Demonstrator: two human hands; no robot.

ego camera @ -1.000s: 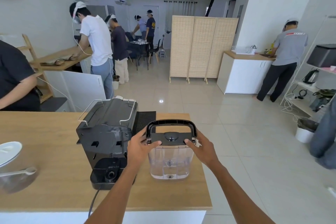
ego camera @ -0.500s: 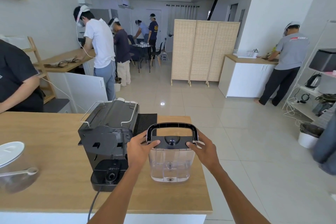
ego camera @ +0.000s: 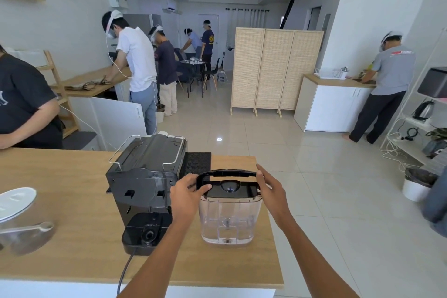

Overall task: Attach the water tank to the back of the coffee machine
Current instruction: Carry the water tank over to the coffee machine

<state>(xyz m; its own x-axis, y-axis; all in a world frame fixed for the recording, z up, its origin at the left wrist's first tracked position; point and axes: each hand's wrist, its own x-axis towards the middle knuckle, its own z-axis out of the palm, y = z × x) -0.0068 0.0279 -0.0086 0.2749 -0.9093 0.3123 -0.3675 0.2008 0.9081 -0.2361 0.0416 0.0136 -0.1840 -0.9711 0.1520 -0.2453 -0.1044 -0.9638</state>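
Water tank held at both sides beside the coffee machine, ready to be carried to its back.

The coffee machine (ego camera: pixel 147 176) stands on the wooden surface (ego camera: pixel 72 201) with its back and black base socket turned toward the camera. The left hand (ego camera: pixel 187 192) is closed on the tank's lid edge by the handle; the clear water tank (ego camera: pixel 229 215) stands just right of the machine, apparently empty. The right hand (ego camera: pixel 272 191) is pressed half-open against the other side, fingers (ego camera: pixel 262 172) extended. The tank is best kept upright, lined up over the socket, then lowered straight down until seated.
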